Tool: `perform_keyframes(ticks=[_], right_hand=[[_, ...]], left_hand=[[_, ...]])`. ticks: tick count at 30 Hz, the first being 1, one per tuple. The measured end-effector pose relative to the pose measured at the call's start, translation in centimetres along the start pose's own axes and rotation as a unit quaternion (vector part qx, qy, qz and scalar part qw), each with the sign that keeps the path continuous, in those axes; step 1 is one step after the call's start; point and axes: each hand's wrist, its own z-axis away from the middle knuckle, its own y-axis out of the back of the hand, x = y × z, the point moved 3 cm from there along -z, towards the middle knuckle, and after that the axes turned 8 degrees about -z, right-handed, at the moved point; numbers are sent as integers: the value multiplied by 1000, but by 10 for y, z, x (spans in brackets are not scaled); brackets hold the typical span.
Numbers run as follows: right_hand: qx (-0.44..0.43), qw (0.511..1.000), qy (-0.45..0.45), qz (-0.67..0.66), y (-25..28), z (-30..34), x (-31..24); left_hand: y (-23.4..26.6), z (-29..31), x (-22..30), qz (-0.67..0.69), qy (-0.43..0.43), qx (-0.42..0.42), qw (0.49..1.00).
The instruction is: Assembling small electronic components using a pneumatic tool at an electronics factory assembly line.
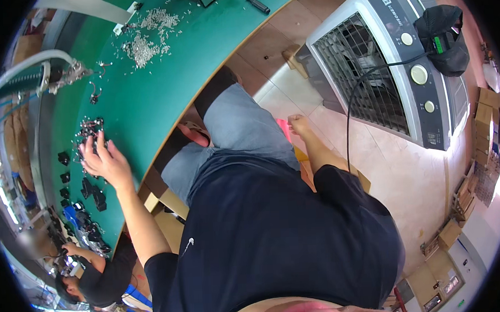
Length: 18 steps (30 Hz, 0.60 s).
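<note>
My left hand (pixel 108 164) reaches over the left part of the green tabletop, its fingers spread. Its fingertips are at a cluster of small dark parts with red and black wires (pixel 91 127); whether they touch is hard to tell. More black pieces (pixel 94 193) lie just nearer along the table. Off the table, beside my right thigh, my right hand (pixel 299 125) is curled closed. Anything inside its fingers is hidden. A pink object (pixel 284 128) shows next to it.
Small silvery parts (pixel 144 48) lie heaped at the table's far end, with a screwdriver (pixel 258 5) beyond. An air cooler (pixel 391 66) stands at right, a black cap-like item and cable hanging on it. At lower left another person (pixel 96 280) works at the same table.
</note>
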Motion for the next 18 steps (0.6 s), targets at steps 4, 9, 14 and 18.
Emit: perform_keyframes(ticks=[4, 9, 14, 18], right_hand=[[-38, 994, 33, 96, 26, -54, 24], [-74, 924, 192, 322, -28, -86, -35], [-83, 933, 96, 336, -84, -115, -118], [11, 950, 81, 300, -91, -191, -110]], left_hand=[[60, -69, 129, 373, -286, -10, 882], [99, -130, 271, 454, -501, -120, 727], [91, -144, 307, 434, -520, -171, 715], [95, -151, 317, 434, -532, -152, 711]])
